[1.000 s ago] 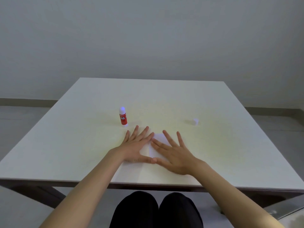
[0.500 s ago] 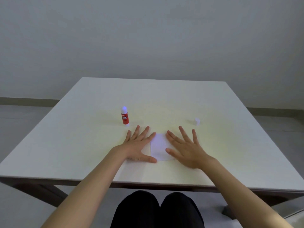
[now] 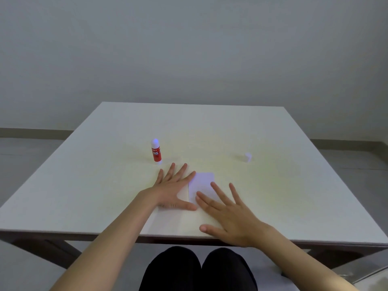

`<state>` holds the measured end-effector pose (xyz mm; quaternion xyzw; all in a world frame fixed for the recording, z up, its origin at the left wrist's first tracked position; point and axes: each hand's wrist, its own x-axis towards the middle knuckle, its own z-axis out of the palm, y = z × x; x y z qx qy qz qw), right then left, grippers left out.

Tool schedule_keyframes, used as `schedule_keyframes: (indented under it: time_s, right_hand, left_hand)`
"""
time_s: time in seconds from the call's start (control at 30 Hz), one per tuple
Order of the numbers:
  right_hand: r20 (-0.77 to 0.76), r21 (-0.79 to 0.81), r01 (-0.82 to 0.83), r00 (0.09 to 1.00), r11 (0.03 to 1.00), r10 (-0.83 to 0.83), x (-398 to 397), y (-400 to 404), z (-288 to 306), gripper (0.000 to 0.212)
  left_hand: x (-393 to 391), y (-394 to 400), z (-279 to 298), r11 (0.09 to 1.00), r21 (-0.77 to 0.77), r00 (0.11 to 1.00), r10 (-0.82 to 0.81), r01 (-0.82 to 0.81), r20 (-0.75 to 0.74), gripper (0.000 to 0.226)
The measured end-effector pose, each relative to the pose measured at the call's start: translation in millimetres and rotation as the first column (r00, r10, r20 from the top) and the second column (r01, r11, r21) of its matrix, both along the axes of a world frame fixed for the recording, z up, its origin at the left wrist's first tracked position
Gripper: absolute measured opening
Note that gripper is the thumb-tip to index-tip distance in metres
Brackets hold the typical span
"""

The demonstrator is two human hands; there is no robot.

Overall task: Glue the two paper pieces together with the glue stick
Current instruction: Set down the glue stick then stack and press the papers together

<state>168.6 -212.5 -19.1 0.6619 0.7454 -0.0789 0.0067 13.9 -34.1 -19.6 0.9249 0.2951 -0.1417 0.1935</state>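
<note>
A small white paper piece (image 3: 201, 184) lies flat on the white table (image 3: 273, 196), near its front edge. My left hand (image 3: 171, 189) rests flat to the paper's left, fingers spread, index fingertip and thumb at the paper's edge. My right hand (image 3: 227, 213) lies flat with spread fingers, its fingertips on the paper's lower right part. Only one paper outline shows; I cannot tell whether a second sheet lies under it. The red glue stick (image 3: 156, 151) stands upright and uncapped behind my left hand. Its white cap (image 3: 248, 157) sits far to the right.
The table's front edge runs just under my right palm. My dark-clothed knees (image 3: 199, 269) show below the table. A grey wall stands behind the table.
My right hand slid right off the paper, then came back toward me, its fingertips now on the paper's lower right. The left hand stayed in place.
</note>
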Motion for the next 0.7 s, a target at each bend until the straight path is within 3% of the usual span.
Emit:
schedule_keyframes:
  time_s: [0.13,0.3,0.4,0.57,0.7]
  right_hand:
    - [0.009,-0.016,0.185,0.983,0.983,-0.185,18,0,10,0.075]
    - [-0.092,-0.005,0.011,0.996,1.000,-0.011,-10,2,5,0.087]
    - [-0.125,-0.038,0.027,0.992,0.999,-0.032,-2,21,7,0.082]
    - [-0.037,-0.044,0.183,0.982,0.982,-0.184,14,54,13,0.068]
    - [-0.043,0.029,0.026,0.999,0.999,-0.025,-7,41,0,0.081]
  left_hand:
    - [0,-1,1,1.000,0.018,1.000,-0.011,0.011,-0.001,0.113]
    - [0,-1,1,1.000,0.011,1.000,-0.010,0.010,-0.005,0.113]
    - [0,-1,0,1.000,0.016,1.000,-0.013,0.013,-0.006,0.114]
    - [1,-2,3,1.000,0.015,1.000,-0.016,0.016,-0.020,0.114]
    - [0,-2,1,1.000,0.023,1.000,-0.021,0.022,-0.003,0.112]
